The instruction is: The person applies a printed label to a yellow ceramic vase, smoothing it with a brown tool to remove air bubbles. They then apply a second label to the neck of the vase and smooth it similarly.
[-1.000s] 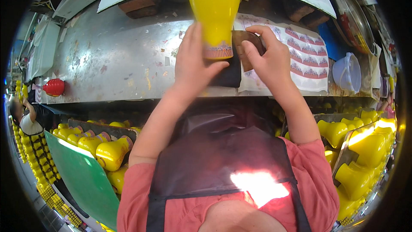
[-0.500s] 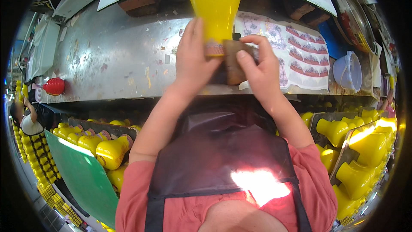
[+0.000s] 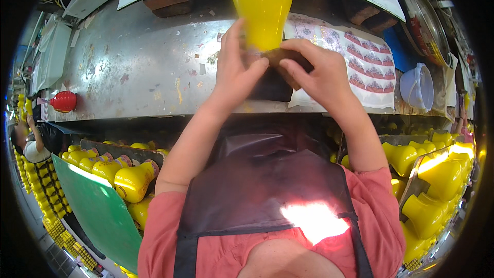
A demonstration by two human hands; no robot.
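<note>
A glossy yellow vase [image 3: 262, 7] lies at the far middle of the metal worktable, its narrower end toward me. My left hand [image 3: 234, 72] is on the left side of that end, fingers along the wall and thumb near the rim. In my right hand [image 3: 324, 72] is a flat brown rectangular pad [image 3: 286, 65], pinched between thumb and fingers. The pad is tilted and pressed against the vase's near end. Its contact edge and the band of the vase under it are mostly hidden by my fingers.
On the metal table [image 3: 139, 62], a white sheet of red printed decals [image 3: 370, 62] lies to the right, beside a pale bucket [image 3: 416, 86]. A red ribbed object [image 3: 64, 101] sits at left. Yellow vases [image 3: 135, 181] fill racks on both sides below. Another person [image 3: 35, 141] is at far left.
The brown pad has turned from upright to tilted and shifted onto the vase's near end. The vase has moved slightly right, and the printed band on it is now covered.
</note>
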